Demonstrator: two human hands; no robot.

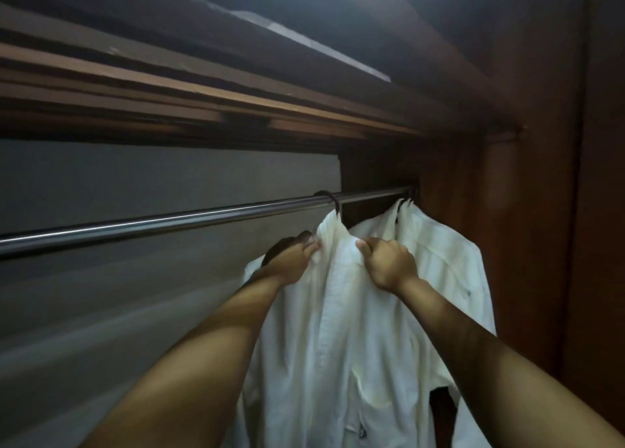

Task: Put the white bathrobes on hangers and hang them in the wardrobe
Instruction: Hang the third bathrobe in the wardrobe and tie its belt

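Observation:
A white bathrobe (338,329) hangs from a dark hanger hook (329,198) on the metal wardrobe rail (169,222). My left hand (294,260) grips the robe's left shoulder by the collar. On the other side of the collar, my right hand (389,261) grips the right shoulder. The hanger's body is hidden under the cloth. Behind it to the right, at least one more white bathrobe (443,255) hangs at the rail's far right end, close to the first.
The wardrobe's brown side wall (541,211) stands right behind the hung robes. A wooden top shelf and door track (203,92) run overhead. Grey back panel (135,184) lies behind the rail, which is bare to the left of the hook.

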